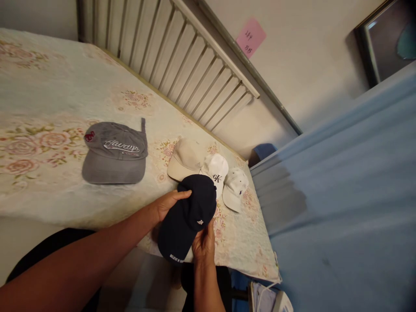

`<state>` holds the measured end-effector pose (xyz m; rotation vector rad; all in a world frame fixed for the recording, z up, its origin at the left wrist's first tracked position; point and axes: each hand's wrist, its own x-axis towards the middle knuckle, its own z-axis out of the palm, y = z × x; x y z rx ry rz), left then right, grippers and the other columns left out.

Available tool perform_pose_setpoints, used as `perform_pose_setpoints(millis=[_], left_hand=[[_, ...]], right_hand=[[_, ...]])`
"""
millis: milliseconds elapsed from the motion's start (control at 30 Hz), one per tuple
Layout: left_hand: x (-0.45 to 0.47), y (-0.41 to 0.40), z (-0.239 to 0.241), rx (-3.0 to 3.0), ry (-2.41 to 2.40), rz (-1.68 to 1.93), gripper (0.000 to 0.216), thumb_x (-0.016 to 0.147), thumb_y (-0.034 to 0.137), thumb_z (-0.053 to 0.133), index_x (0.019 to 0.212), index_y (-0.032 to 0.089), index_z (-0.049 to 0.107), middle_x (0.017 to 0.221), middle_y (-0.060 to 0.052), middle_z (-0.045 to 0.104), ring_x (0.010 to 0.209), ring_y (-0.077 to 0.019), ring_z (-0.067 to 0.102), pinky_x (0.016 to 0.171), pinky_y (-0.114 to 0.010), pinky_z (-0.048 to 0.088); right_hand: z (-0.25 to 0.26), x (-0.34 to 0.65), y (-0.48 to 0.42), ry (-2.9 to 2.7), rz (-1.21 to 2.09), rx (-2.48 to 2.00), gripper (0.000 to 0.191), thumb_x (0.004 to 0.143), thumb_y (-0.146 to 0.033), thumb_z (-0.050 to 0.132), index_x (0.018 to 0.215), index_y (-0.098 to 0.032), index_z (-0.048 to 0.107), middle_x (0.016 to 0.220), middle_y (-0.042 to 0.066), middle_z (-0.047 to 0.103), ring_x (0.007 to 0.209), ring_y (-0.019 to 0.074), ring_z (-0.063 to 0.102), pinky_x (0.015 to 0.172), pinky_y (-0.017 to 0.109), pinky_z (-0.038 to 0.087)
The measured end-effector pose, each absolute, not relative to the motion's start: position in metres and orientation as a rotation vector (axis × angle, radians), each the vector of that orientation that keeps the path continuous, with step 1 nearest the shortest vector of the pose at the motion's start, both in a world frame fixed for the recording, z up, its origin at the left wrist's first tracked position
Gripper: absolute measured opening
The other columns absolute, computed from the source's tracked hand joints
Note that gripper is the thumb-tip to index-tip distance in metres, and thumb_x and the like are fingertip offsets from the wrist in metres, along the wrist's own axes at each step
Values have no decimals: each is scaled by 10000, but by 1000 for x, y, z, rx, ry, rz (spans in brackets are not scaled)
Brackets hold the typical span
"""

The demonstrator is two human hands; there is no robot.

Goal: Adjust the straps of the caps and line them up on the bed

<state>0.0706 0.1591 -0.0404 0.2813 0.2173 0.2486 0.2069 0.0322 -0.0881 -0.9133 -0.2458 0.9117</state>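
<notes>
Between my two hands I hold a dark navy baseball cap [195, 208], tilted, with its brim toward the lower left and white lettering along the brim's edge. My left hand [169, 203] grips its left side, thumb lying on the crown. On the opposite side, my right hand [204, 245] holds the cap from below, its fingers partly hidden. Just behind it on the table lie a beige cap [185, 158], a white cap with black letters [216, 169] and another white cap with a small dark logo [236, 186]. Apart, to the left, rests a grey cap [115, 156].
A floral cloth [65, 95] covers the table. Along its far edge runs a slatted metal rack [182, 52] against the wall. A blue curtain [331, 208] hangs at the right. A pink note [251, 37] is stuck on the wall, and a framed mirror [386, 47] hangs upper right.
</notes>
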Motion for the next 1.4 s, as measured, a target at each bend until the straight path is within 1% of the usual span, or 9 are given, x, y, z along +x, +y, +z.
perform_pose_setpoints(millis=[133,333,467,667,800,967,1067,1200,1400], left_hand=[[71,159,-41,278,227,240,318,841,282,606,1034,37,666,885,-182,746,837,-290,704,938,-467,459],[72,159,-42,293,212,282,290,838,255,609,1046,60,661,897,-165,750,830,-277,706,926,-460,471],[71,159,-42,295,214,269,308,839,269,613,1052,51,660,903,-176,747,849,-285,703,941,-467,460],[73,160,-45,291,206,274,320,843,265,605,1074,48,652,897,-173,746,856,-287,701,958,-476,445],[73,161,-47,277,193,265,326,837,271,616,1070,47,655,909,-178,745,866,-286,700,964,-473,442],[73,161,-46,300,193,287,331,806,271,659,1058,56,664,919,-173,746,861,-286,701,947,-467,457],[73,161,-46,296,201,275,333,799,276,667,1054,61,669,915,-169,747,855,-282,701,939,-461,462],[72,161,-46,290,199,263,322,799,269,666,1036,51,674,911,-177,745,845,-284,702,932,-450,463],[72,161,-45,311,200,280,350,785,276,675,1066,67,665,918,-168,747,862,-292,700,929,-461,469]], right_hand=[[-87,205,33,-289,897,-965,456,812,-452,648,1198,-211,610,1218,51,677,1191,168,595,1009,323,499],[-85,203,34,-315,851,-1021,406,822,-432,637,1160,-206,627,1166,36,701,1127,138,633,982,269,512],[-85,202,35,-314,868,-1002,426,826,-442,625,1181,-208,612,1189,45,690,1099,154,650,994,315,512],[-84,202,35,-297,868,-997,411,805,-438,649,1147,-211,627,1189,37,691,1151,151,620,1008,294,497],[-82,201,34,-301,859,-1022,423,800,-449,652,1141,-199,631,1188,49,692,1146,149,623,996,272,501],[-84,202,35,-308,864,-1019,463,808,-457,644,1188,-195,608,1210,61,681,1108,163,647,1004,314,502],[-85,202,35,-316,849,-1026,475,803,-467,647,1190,-195,608,1197,63,687,1121,178,641,1002,341,508],[-85,202,34,-321,858,-1015,467,803,-459,652,1186,-194,611,1198,58,687,1152,172,621,1009,331,501],[-85,202,34,-318,871,-1012,453,820,-457,631,1194,-202,603,1187,49,691,1107,159,645,996,322,510]])
